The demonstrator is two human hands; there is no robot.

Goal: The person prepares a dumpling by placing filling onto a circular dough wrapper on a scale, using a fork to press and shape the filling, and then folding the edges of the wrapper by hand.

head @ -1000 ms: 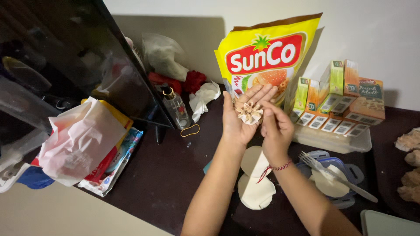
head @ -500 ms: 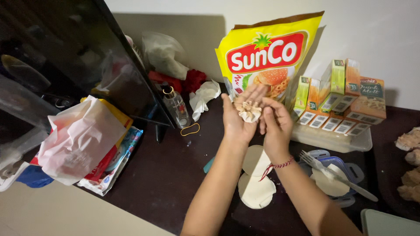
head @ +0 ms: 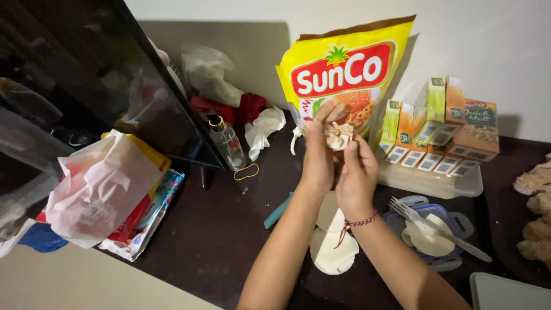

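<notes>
Hands first: both are raised over the dark table (head: 218,229), pressed close together around a small pleated dumpling (head: 338,136). Left hand (head: 319,150) cups the dumpling from behind and below, fingers curled up beside it. Right hand (head: 357,172) pinches the gathered wrapper from the near side, thumb and fingertips closed on its folds; a red-and-white string bracelet (head: 357,223) circles that wrist.

Round dough wrappers (head: 332,247), pale, lie flat on the table directly beneath the forearms, overlapping one another.

Blue lidded container (head: 429,238), right of the wrappers, carries another wrapper with a clear plastic fork (head: 437,228) laid across it.

Large yellow pouch (head: 344,74) stands upright against the far wall, just behind the hands.

Small orange-and-green cartons (head: 442,129), stacked on a clear tray (head: 430,183), sit right of the pouch.

Finished dumplings (head: 534,212), several, rest at the far right edge.

Glass bottle (head: 226,143) with a gold collar and a rubber band (head: 245,171) sit left of the hands, near crumpled tissue (head: 263,127).

Plastic bags (head: 100,189), pink and white, heap at the left.
</notes>
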